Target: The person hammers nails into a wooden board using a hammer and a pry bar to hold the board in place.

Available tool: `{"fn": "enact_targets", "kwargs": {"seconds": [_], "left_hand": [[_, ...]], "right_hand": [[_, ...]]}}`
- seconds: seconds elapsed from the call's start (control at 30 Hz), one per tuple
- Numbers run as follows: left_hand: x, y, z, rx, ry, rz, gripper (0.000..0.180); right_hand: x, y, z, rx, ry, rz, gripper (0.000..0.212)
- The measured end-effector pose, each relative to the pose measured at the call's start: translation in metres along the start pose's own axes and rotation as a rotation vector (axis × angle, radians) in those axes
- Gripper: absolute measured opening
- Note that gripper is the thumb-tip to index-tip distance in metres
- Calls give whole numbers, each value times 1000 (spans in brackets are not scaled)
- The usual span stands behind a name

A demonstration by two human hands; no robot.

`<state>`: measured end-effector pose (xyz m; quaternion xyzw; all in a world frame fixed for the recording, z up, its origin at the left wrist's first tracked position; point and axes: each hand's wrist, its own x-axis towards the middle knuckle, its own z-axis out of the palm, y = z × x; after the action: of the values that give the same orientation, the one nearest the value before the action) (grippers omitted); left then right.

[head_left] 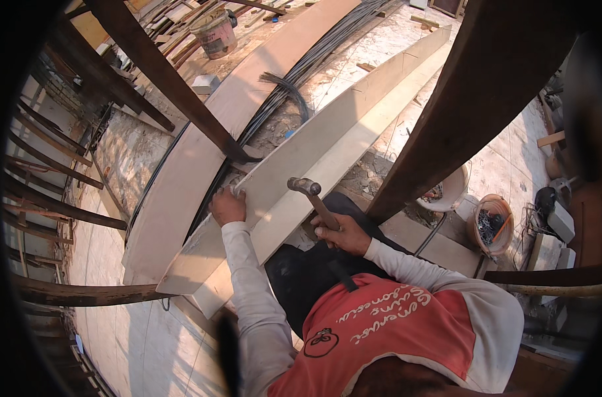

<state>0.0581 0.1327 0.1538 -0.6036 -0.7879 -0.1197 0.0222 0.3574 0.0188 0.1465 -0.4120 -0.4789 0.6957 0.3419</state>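
Note:
A long pale L-shaped trough of two joined boards (334, 162) stretches diagonally in front of me, from lower left to upper right. My left hand (228, 206) is closed at the upper edge of its upright board; the fingertips are pinched together, and what lies between them is too small to make out. In my right hand (346, 236) is a hammer (324, 210), gripped by its wooden handle. Its metal head is raised over the trough, to the right of my left hand. A few thin nails seem to stick out along the upright board farther off.
Dark wooden posts (446, 112) rise close on the right and at the left (175, 79). Behind the trough lie a bundle of steel rods (294, 69) and a wide flat board (182, 198). A bucket of nails or wire (493, 225) and a pale bucket (450, 192) stand at right.

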Motion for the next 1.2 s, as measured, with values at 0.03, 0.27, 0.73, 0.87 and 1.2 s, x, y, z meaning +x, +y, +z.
{"fn": "enact_targets", "kwargs": {"seconds": [0.03,0.27,0.73,0.87,1.2], "left_hand": [[5,-3,8,8,-13,-2,40],[39,-38,75,-38,-164,-92,56],[39,-64,186,-57,-410,-217,76],[27,-67,203,26,-349,-174,81],[19,93,160,-398,-768,102,74]], "right_hand": [[-14,3,-2,-1,13,3,33],[-66,-1,-24,-26,-192,-93,27],[-82,-2,-50,-335,-226,-123,19],[-75,-8,-48,-238,-169,-129,20],[-75,9,-59,-72,-94,-45,21]]}}
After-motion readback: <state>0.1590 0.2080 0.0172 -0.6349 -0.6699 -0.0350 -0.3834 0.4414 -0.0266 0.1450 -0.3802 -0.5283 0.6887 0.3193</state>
